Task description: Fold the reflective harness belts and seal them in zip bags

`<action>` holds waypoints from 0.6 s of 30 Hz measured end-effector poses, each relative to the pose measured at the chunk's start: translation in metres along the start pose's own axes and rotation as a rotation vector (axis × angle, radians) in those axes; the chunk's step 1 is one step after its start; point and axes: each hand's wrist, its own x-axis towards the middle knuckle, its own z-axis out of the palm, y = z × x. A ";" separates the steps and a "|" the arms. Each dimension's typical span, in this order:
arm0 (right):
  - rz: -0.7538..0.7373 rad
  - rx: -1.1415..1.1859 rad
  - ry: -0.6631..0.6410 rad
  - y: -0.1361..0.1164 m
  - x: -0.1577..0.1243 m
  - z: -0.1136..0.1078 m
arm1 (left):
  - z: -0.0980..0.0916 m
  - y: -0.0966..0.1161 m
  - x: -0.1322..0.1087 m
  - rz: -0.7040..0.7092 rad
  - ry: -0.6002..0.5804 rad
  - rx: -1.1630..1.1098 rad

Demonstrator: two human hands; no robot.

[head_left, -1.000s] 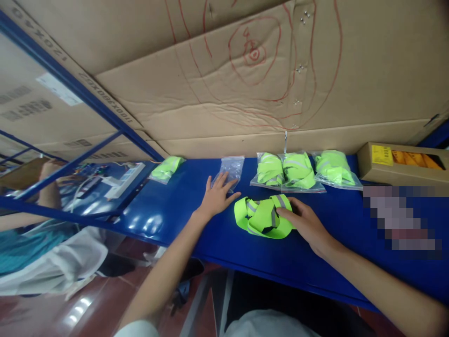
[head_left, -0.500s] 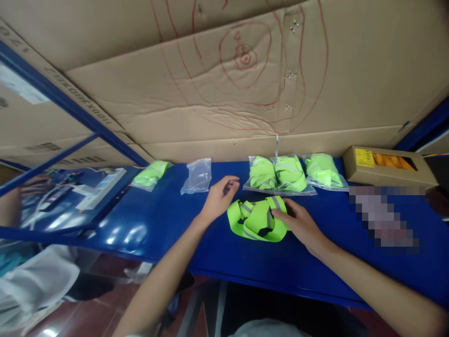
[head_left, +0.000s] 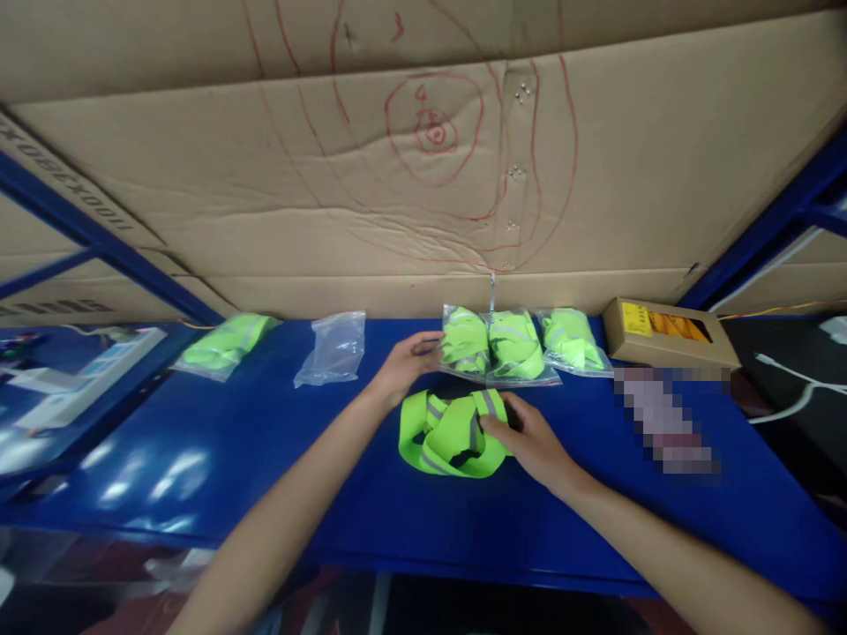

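Observation:
A loose coil of neon yellow-green reflective strap, with grey stripes, lies on the blue table. My right hand pinches its right side between thumb and fingers. My left hand is just above and left of the coil, fingers curved but apart, with nothing seen in them. Its fingertips reach the edge of the left clear bag in a row of three at the back; whether they touch it I cannot tell. The other two, a middle bag and a right bag, hold similar strap.
To the left lie an empty clear plastic bag and another bag of green strap. A cardboard box with a window stands at the back right, a pixelated item before it. Behind rises a cardboard wall. A white power strip is far left.
The camera view has turned to the right, so things appear further left. My left hand has moved right, closer to the left bag of the row. My right hand stays on the strap.

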 end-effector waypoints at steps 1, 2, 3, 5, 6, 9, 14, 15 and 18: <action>0.003 -0.001 -0.006 0.001 0.000 0.000 | -0.004 0.007 -0.004 0.003 0.002 -0.019; 0.007 0.001 -0.011 0.001 0.000 0.000 | -0.008 0.015 -0.009 0.009 0.008 -0.034; 0.011 0.005 -0.015 0.001 0.000 0.001 | -0.011 0.023 -0.014 0.017 0.019 -0.045; 0.014 0.015 -0.020 0.001 0.000 0.002 | -0.012 0.036 -0.026 0.039 0.045 -0.057; 0.011 0.019 -0.022 0.001 -0.001 0.002 | -0.010 0.042 -0.032 0.053 0.055 -0.060; -0.007 0.012 -0.021 0.001 0.000 0.004 | 0.011 0.053 -0.040 0.109 0.053 -0.055; -0.043 -0.035 -0.014 0.005 0.003 0.002 | 0.060 0.058 -0.030 0.210 0.025 -0.046; -0.046 -0.044 -0.015 0.006 0.004 0.002 | 0.064 0.057 -0.026 0.218 0.031 -0.046; -0.047 -0.065 -0.019 0.007 0.005 0.001 | 0.063 0.049 -0.017 0.233 0.075 -0.028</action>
